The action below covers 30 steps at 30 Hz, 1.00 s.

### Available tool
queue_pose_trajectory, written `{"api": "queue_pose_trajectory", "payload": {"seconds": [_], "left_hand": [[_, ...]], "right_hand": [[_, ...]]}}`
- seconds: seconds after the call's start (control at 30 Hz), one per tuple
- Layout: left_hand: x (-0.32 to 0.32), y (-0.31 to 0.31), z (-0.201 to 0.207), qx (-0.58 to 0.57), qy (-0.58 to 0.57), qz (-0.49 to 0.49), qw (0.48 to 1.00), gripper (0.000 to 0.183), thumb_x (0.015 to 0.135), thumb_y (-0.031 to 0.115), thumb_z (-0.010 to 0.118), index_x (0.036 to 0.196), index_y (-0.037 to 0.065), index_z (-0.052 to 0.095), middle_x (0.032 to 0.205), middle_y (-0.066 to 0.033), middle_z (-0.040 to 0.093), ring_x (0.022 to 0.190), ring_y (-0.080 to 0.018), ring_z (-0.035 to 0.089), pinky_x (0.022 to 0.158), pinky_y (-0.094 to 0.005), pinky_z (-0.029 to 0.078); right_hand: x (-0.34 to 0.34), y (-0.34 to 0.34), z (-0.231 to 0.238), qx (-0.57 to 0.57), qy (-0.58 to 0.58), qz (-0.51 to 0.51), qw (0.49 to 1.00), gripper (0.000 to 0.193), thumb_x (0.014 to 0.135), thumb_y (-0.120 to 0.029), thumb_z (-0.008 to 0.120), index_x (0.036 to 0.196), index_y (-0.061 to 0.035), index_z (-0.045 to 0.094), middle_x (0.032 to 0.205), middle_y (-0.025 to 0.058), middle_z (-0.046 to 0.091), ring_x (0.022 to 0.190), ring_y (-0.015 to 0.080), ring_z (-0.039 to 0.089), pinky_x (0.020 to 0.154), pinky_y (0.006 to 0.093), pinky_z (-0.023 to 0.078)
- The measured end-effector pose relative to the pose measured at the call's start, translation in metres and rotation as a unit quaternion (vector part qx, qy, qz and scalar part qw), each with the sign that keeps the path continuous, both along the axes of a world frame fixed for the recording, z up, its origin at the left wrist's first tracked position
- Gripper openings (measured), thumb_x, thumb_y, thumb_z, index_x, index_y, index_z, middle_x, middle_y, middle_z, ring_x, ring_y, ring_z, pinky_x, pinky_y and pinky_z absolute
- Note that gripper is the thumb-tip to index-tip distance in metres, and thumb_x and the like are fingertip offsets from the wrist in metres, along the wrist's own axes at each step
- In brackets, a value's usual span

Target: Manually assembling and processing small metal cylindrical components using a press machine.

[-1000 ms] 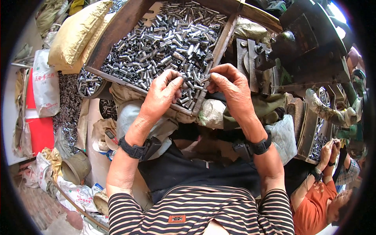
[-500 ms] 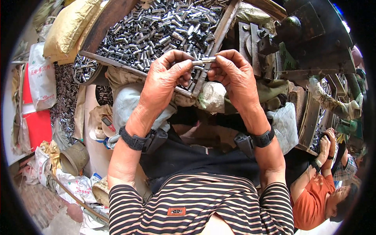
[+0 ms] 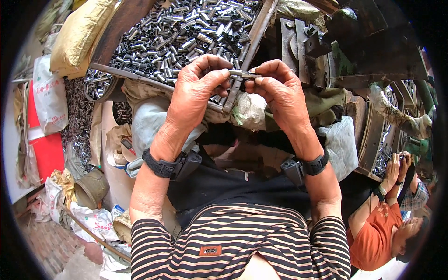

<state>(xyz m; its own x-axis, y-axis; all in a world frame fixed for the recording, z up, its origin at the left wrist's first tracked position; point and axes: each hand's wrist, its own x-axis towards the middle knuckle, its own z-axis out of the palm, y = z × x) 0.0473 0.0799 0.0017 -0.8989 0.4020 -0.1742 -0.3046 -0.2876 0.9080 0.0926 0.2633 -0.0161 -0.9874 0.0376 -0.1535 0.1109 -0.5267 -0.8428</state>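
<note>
Black-and-beige striped short-sleeved shirt [image 3: 242, 242] with a small orange chest patch [image 3: 210, 250], plus black strap-on wrist devices [image 3: 161, 164] on both wrists.

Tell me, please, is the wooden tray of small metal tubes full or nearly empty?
Full. The wooden tray is heaped with small metal tubes across its visible floor, right up to its rim beside the hands.

A yellow sack [image 3: 77, 35] lies at the upper left, above a white bag [image 3: 49, 95] and a red board [image 3: 44, 149]. A dark metal machine [image 3: 368, 42] stands at the upper right. A person in an orange shirt [image 3: 373, 238] sits lower right.
</note>
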Motion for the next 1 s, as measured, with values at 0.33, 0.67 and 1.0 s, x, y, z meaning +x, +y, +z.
{"api": "queue_pose_trajectory", "payload": {"seconds": [0.33,0.67,1.0], "left_hand": [[0.003,0.008,-0.003,-0.046,0.046,-0.007,0.998,0.011,0.086,0.007,0.059,0.095,0.000,0.061,0.077,-0.0008,0.061,0.067,-0.0053,0.055,0.061,-0.0207,0.048],[0.003,0.005,0.002,-0.051,0.032,-0.140,0.988,0.024,0.085,0.011,0.066,0.107,0.002,0.060,0.086,0.0000,0.059,0.069,-0.0033,0.053,0.060,-0.0191,0.047],[-0.013,-0.007,-0.005,0.120,-0.096,0.024,0.988,0.023,0.099,0.027,0.043,0.106,0.007,0.052,0.091,-0.0072,0.062,0.089,-0.0194,0.063,0.073,-0.0312,0.054]], "right_hand": [[0.005,0.006,-0.003,0.007,0.013,-0.001,1.000,0.013,0.082,0.003,0.058,0.095,-0.0002,0.056,0.090,0.0100,0.064,0.080,0.0169,0.066,0.079,0.0305,0.055],[0.011,0.014,0.012,0.027,-0.014,0.096,0.995,0.009,0.083,0.002,0.059,0.092,0.0018,0.059,0.085,0.0095,0.064,0.076,0.0154,0.064,0.073,0.0288,0.054],[-0.044,0.027,0.011,0.318,0.070,0.041,0.945,0.013,0.086,-0.010,0.062,0.090,0.0024,0.062,0.073,0.0029,0.062,0.068,0.0086,0.057,0.062,0.0234,0.047]]}}
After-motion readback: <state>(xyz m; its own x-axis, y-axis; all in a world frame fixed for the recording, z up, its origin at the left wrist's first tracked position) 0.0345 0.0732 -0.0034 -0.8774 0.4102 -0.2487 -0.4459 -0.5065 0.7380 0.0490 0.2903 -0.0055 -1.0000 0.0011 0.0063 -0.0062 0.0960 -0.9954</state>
